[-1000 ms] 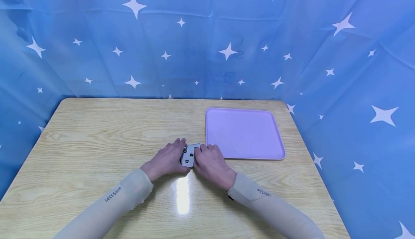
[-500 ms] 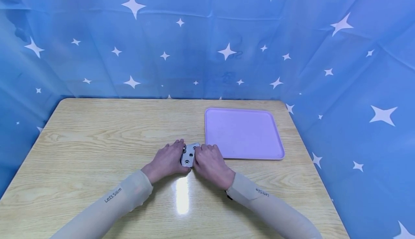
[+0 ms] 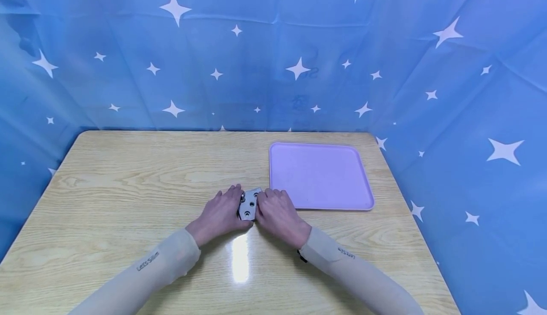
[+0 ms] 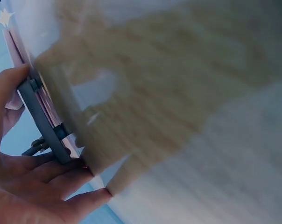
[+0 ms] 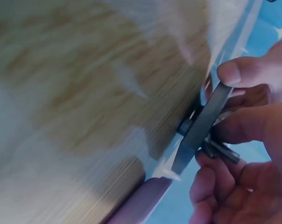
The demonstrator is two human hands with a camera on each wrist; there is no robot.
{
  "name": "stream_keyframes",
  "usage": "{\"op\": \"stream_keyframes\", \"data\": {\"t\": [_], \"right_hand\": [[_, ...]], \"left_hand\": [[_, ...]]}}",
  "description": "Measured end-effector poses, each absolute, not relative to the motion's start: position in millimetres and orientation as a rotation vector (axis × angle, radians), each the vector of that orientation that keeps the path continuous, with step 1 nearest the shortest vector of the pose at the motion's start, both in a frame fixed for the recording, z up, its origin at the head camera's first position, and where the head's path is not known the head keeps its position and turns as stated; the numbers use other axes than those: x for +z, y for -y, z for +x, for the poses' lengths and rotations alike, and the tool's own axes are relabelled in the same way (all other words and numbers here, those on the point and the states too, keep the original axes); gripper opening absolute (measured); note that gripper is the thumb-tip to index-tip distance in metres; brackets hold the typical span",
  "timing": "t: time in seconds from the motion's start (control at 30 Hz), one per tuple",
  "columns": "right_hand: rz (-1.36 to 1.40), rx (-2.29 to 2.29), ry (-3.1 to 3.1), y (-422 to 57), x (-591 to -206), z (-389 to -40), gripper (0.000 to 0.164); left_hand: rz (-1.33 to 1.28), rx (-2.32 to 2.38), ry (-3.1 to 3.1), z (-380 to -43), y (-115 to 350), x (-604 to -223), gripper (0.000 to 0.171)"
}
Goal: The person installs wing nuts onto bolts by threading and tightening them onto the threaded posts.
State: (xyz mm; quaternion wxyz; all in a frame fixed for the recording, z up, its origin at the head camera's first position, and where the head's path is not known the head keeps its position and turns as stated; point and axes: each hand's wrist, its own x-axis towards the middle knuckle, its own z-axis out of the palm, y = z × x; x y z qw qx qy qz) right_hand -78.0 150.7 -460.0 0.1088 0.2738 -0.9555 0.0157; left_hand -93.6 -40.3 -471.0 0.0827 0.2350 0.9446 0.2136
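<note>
A grey metal plate with holes [image 3: 247, 207] is held between both hands, low over the table. My left hand [image 3: 220, 210] grips its left side, thumb along the near edge, fingers at the far edge. My right hand [image 3: 279, 213] has curled fingers at the plate's right side; I cannot tell whether they also pinch a small part there. In the right wrist view a threaded bolt [image 5: 225, 151] stands out from the plate's upper face. A bolt head [image 5: 184, 126] shows on its underside. In the left wrist view another bolt head [image 4: 35, 84] sits under the plate.
A shallow purple tray [image 3: 320, 177] lies on the wood-grain table [image 3: 171, 163], just beyond and right of my right hand. A blue curtain with white stars [image 3: 256, 54] hangs behind the table and along its sides.
Both hands keep hold of the plate at nearly the same spot. The right fingers shift very slightly at its right side, and the view drifts a little.
</note>
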Motion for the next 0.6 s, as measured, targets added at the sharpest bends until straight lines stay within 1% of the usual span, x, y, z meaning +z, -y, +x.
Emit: {"op": "stream_keyframes", "data": {"t": [0.1,0.2,0.3,0.6], "right_hand": [[0.822,0.071,2.792,-155,-459,-77,0.017],[0.837,0.115,2.792,-160,-457,-77,0.019],[0.868,0.161,2.821,-168,-454,-77,0.03],[0.943,0.339,2.859,-193,-437,-80,0.059]], "left_hand": [[0.703,0.652,-2.759,-93,43,-470,0.106],[0.696,0.677,-2.694,-94,46,-468,0.113],[0.718,0.672,-2.668,-95,51,-464,0.115],[0.779,0.707,-2.804,-98,70,-447,0.112]]}}
